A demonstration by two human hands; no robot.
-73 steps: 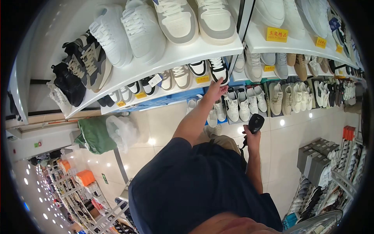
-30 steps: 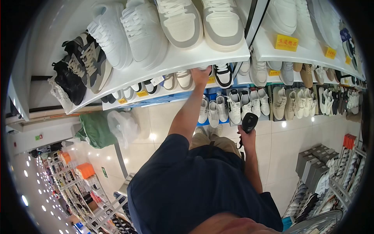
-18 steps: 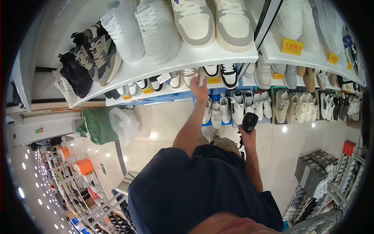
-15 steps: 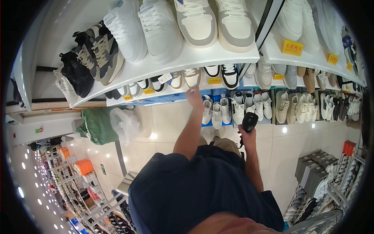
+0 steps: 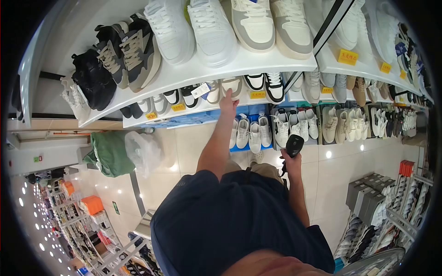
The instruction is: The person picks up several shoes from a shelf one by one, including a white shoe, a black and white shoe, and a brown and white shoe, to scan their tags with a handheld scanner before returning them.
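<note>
Nearest to you, your right hand (image 5: 291,162) is wrapped tight around the grip of the black handheld scanner (image 5: 293,146), held at waist height well below the middle shelf (image 5: 202,108) and pointing up towards it. Across the last couple of seconds that hand and the scanner have hardly moved; only the view has swung a little.

Your left hand (image 5: 227,102) is where the change is. Two and a half seconds ago it was at the black-and-white sneaker (image 5: 275,86) near the right end of that middle shelf. It has since worked leftward along the shelf edge, dropped just below the edge half a second ago, and has now come back up. Its fingertips (image 5: 226,93) touch the toe of the beige sneaker (image 5: 231,86), the shoe just left of the yellow price tag (image 5: 258,94) on the shelf lip. The fingers are loosely spread against the shoe; I cannot tell whether they have closed on it.

So you have gone from one shoe to a neighbour, and the scanner is ready but not yet aimed at anything close. A white hang tag (image 5: 200,90) shows on the shoe left of your fingertips.

Farther off, above the middle shelf, the top shelf (image 5: 193,73) carries larger white and grey sneakers.
</note>
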